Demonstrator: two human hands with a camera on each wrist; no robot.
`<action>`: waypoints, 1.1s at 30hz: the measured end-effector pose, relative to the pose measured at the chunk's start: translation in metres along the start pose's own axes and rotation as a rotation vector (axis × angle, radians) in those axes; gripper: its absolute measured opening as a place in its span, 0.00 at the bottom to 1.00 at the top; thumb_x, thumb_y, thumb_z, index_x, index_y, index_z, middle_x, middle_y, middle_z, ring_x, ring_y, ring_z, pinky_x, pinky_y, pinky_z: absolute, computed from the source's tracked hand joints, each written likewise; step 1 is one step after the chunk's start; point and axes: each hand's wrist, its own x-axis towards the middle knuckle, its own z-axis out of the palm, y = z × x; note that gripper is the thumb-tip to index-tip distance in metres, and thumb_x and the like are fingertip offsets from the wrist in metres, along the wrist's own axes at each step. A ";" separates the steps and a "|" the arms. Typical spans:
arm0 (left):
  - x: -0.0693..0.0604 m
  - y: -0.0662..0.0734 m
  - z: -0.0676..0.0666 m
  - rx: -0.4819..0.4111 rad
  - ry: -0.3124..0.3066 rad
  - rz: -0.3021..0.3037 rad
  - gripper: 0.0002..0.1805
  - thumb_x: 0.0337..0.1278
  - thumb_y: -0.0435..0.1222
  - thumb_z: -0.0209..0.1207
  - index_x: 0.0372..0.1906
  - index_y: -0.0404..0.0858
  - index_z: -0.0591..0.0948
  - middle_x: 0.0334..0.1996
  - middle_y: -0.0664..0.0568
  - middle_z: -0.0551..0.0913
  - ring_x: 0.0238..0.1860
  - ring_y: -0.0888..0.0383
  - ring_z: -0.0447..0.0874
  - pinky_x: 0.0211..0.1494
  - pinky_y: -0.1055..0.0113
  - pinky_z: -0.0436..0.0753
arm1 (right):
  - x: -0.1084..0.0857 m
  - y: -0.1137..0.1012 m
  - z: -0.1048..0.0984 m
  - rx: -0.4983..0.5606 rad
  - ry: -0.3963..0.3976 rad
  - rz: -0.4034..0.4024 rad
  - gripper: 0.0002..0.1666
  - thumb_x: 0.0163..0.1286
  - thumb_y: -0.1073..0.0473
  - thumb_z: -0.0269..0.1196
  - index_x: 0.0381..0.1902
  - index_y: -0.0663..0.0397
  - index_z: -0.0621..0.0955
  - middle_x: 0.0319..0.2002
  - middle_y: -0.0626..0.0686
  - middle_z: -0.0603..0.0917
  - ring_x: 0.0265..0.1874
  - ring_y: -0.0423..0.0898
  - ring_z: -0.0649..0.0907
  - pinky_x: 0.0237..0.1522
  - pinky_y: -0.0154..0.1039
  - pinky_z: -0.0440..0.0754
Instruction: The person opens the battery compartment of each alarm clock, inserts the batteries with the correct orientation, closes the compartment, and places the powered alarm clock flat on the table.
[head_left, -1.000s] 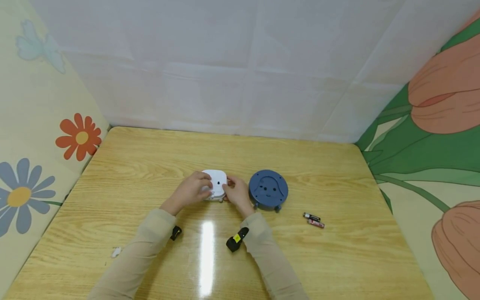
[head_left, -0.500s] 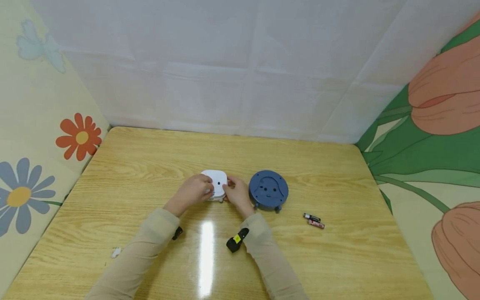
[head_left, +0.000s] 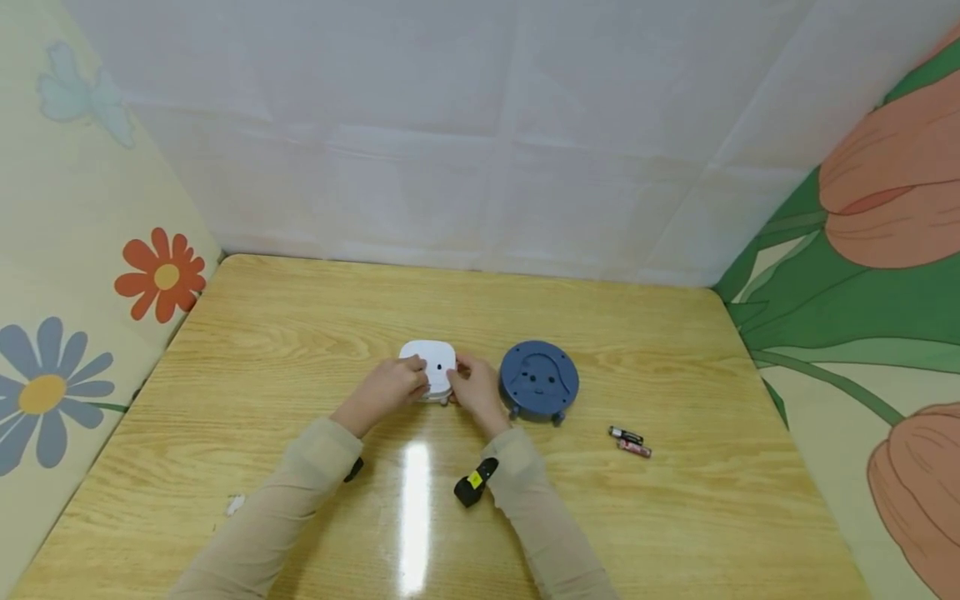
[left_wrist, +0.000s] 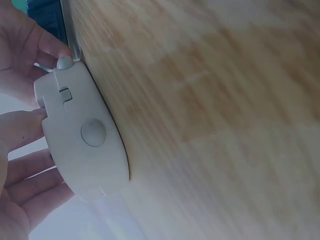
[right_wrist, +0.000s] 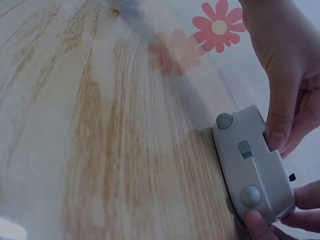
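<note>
A small white clock (head_left: 429, 348) lies back side up on the wooden table, with a black knob on its back. My left hand (head_left: 386, 390) grips its left part. In the right wrist view, the left thumb (right_wrist: 280, 117) sits in a notch in the edge of the casing. My right hand (head_left: 478, 392) pinches the clock's right side, its thumb by the lower corner. Two round grey feet stick out of the side facing me; one foot (left_wrist: 93, 132) shows large in the left wrist view. The clock's face is hidden underneath.
A round blue clock (head_left: 538, 379) lies back side up just right of my right hand. Two small batteries (head_left: 630, 442) lie side by side farther right. A small white scrap (head_left: 236, 504) is near my left forearm. A white cloth wall stands behind the table.
My left hand has shifted slightly down on the white clock, and its spread fingers have drawn closer together. My right hand keeps its hold on the right side.
</note>
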 end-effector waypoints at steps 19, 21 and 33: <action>-0.001 0.005 0.004 0.095 -0.011 0.012 0.05 0.44 0.29 0.65 0.22 0.35 0.80 0.25 0.48 0.76 0.28 0.54 0.79 0.26 0.68 0.79 | -0.002 0.002 0.000 -0.045 -0.005 -0.037 0.22 0.65 0.63 0.56 0.57 0.59 0.74 0.42 0.59 0.81 0.15 0.39 0.76 0.19 0.31 0.77; -0.001 0.005 0.003 0.106 -0.025 0.012 0.05 0.44 0.28 0.65 0.22 0.35 0.79 0.25 0.47 0.77 0.30 0.52 0.80 0.28 0.67 0.79 | -0.001 0.002 0.000 -0.049 -0.010 -0.047 0.22 0.65 0.63 0.56 0.57 0.59 0.74 0.42 0.59 0.81 0.16 0.39 0.76 0.19 0.31 0.77; -0.001 0.008 0.002 0.172 -0.075 0.020 0.02 0.45 0.26 0.63 0.27 0.33 0.81 0.36 0.39 0.80 0.40 0.44 0.81 0.42 0.58 0.80 | -0.002 0.004 0.000 -0.061 -0.017 -0.072 0.22 0.65 0.63 0.55 0.57 0.60 0.74 0.39 0.59 0.81 0.16 0.39 0.77 0.20 0.32 0.77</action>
